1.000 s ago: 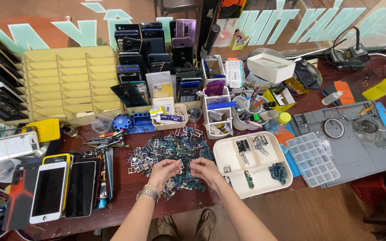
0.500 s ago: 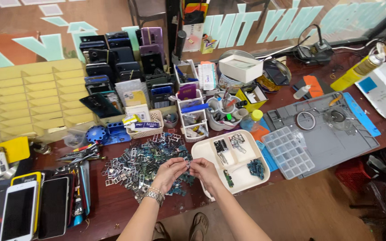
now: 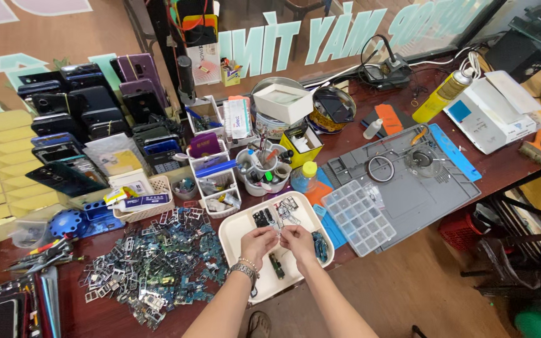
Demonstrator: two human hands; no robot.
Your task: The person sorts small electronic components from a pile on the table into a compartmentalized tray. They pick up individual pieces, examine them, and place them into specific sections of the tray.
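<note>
Cream rounded-square plastic tray (image 3: 236, 235) sits at front edge of the dark red-brown worktop (image 3: 508, 166), w/ small dark parts scattered in it. Both hands are over its middle. Left hand (image 3: 258, 241) & right hand (image 3: 297, 239) are fingertip to fingertip, each pinched on something tiny between them; too small to tell what. Left wrist has a metal watch (image 3: 243, 270).

Packages/labels:
- white lidded box (image 3: 283, 102) behind tray, resting on a round tin
- yellow open box (image 3: 302, 144) just right of it
- white flat carton w/ blue square label (image 3: 480, 116) at far right, beside a yellow spray bottle (image 3: 439, 95)
- large pale teal lettering on the glass (image 3: 345, 31) along back edge

Left of tray: heap of small metal frames & blue-green circuit bits (image 3: 151, 260), touching tray's left rim. Right of tray: clear compartment box (image 3: 358, 216), lying partly on a grey work mat (image 3: 408, 181). Behind: white cup of tools (image 3: 261, 172) and rows of dark phone backs (image 3: 82, 119).
</note>
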